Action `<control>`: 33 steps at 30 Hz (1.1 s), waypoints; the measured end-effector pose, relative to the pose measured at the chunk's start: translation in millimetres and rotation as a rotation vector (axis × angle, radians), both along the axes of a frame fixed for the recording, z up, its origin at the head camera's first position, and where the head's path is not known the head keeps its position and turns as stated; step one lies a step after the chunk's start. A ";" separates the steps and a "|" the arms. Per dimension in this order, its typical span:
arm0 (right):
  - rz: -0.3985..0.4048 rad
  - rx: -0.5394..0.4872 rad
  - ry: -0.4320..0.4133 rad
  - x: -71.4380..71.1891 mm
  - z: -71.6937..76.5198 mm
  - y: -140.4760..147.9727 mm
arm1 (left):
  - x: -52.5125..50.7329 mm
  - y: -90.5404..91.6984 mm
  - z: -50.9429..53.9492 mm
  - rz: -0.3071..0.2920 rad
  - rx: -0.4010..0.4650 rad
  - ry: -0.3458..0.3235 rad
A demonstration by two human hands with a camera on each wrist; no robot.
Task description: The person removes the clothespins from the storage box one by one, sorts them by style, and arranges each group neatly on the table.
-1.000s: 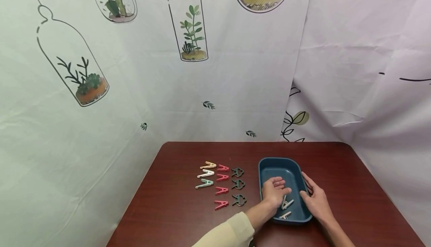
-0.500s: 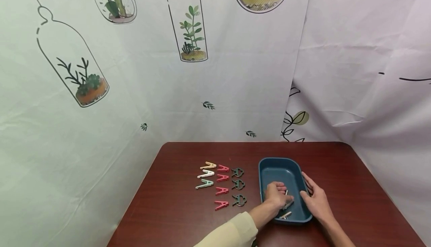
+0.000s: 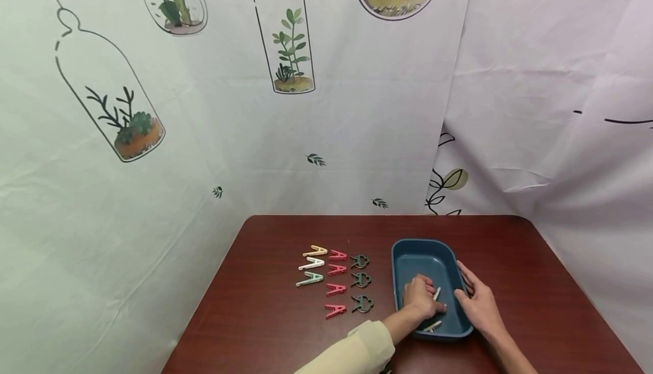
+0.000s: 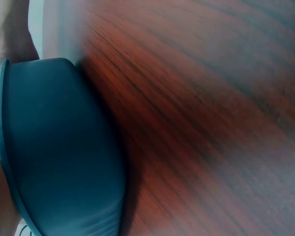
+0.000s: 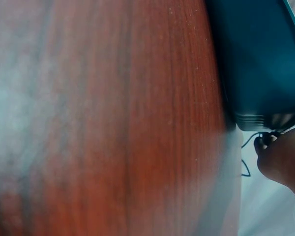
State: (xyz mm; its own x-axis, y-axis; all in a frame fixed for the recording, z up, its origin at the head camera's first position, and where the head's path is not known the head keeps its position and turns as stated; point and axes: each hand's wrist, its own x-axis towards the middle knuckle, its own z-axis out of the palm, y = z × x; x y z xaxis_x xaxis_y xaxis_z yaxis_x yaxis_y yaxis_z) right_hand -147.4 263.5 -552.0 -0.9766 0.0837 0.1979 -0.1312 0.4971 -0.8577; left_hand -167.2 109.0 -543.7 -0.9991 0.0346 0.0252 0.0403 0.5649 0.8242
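Note:
My left hand (image 3: pixel 420 296) reaches down into a blue plastic tray (image 3: pixel 418 243). Its fingers are curled and appear to pinch a pale clothespin (image 3: pixel 437 293), whose one leg sticks out beside the thumb; the rest is hidden. Another pale clothespin (image 3: pixel 433 326) lies on the tray floor at the near end. My right hand (image 3: pixel 481 307) grips the tray's right rim, thumb over the edge and fingers outside. In the left wrist view the tray's outer wall (image 4: pixel 64 137) hides the clothespins. The right wrist view shows part of my right hand (image 5: pixel 285 160) at the tray.
Left of the tray, clips lie in columns on the brown table (image 3: pixel 265 328): a yellow clothespin (image 3: pixel 315 250), a white one (image 3: pixel 312 263), a mint one (image 3: pixel 309 279), several red clothespins (image 3: pixel 335 289) and dark green ring-shaped clips (image 3: pixel 361 280). A patterned cloth (image 3: pixel 347 136) hangs behind.
My left hand has gone from open-fingered above the clothespin to curled down over it, shifting slightly right and covering most of it. My right hand and the tray stay put.

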 end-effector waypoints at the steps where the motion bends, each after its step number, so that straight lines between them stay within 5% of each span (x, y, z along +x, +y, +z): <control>1: -0.001 -0.001 0.001 -0.1 -0.2 0.0 | -0.2 -0.2 0.0 -0.012 -0.025 0.015; 20: 0.006 -0.010 -0.058 0.9 0.7 0.1 | -3.1 -2.5 -3.4 -0.051 -0.054 0.049; 33: 0.002 0.010 -0.036 0.7 0.7 -0.4 | -2.8 -2.2 3.8 -0.033 0.048 0.018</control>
State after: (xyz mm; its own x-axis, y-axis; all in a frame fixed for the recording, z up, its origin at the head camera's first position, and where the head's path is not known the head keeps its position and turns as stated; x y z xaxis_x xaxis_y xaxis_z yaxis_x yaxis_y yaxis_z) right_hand -146.7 263.1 -551.4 -0.9834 0.0802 0.1630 -0.1008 0.5056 -0.8569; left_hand -170.0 106.9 -539.9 -0.9968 0.0655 0.0457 0.0733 0.5229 0.8492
